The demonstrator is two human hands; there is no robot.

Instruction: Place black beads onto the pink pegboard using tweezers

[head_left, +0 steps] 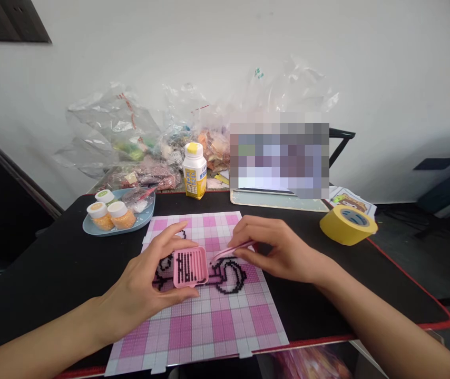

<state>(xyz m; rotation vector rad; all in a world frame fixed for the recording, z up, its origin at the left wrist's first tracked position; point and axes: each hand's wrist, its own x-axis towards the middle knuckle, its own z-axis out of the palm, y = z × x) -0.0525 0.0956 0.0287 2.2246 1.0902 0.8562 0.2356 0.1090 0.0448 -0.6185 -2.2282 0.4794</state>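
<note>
My left hand [142, 273] grips a small pink ridged tray [199, 262] between thumb and fingers. Black beads lie in rows in its grooves, mostly on the left side. In my right hand [270, 247] is a pair of pink tweezers [227, 251], pinched, with the tips pointing left, just right of the tray. Whether a bead sits at the tips is too small to tell for sure. Beneath both hands lies a pink-and-white checked pegboard [217, 323]. Black beads on it form an outline [231, 276] with a rounded shape at right; the tray and left hand hide part of it.
A blue plate [146, 218] at left holds jars of beads [122, 215] and a small bag. Behind stand a white-and-yellow bottle [195, 171], plastic bags [130, 131] and a blurred screen [280, 163]. A yellow tape roll [347, 226] rests at right on the black mat [307, 310].
</note>
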